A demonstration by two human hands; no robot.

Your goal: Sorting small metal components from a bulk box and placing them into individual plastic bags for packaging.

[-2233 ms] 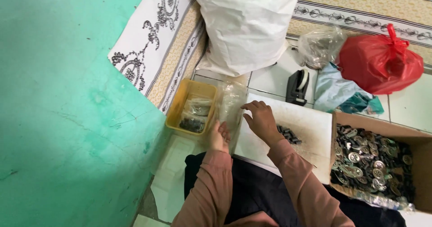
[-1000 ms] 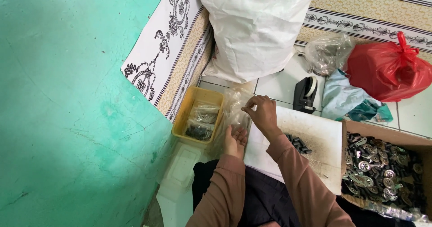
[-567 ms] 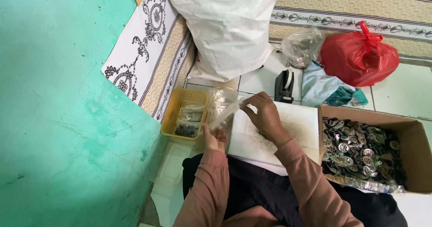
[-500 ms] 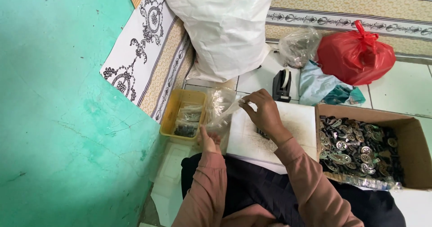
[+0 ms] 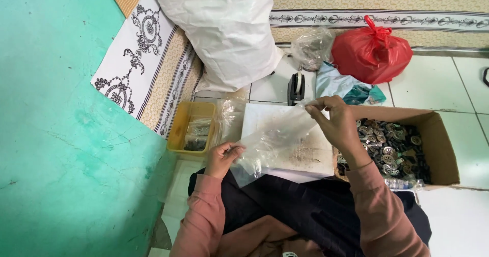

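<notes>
Clear plastic is what you have in both hands: a thin transparent bag (image 5: 277,142) stretched slantwise above the white board (image 5: 285,135) in front of your lap. Your right hand (image 5: 338,127) has its fingertips (image 5: 311,110) closed on the bag's upper end, up near the far edge of the board, with the film running down and to the left from that pinch. Your left hand (image 5: 221,158) is curled shut on the lower end, the plastic bunched between thumb and fingers just beside your knee. Between the two grips the bag hangs taut and slightly creased, clear of the board; whether anything is inside it cannot be told.

To your left sits a yellow tray (image 5: 186,130) with small packets in it, touching the board's side. To your right a cardboard box (image 5: 438,145) holds a heap of small round metal pieces (image 5: 392,147). Farther off on the tiled floor lie a big white sack (image 5: 224,30), a red bag (image 5: 372,51) and a black stapler (image 5: 295,88).
</notes>
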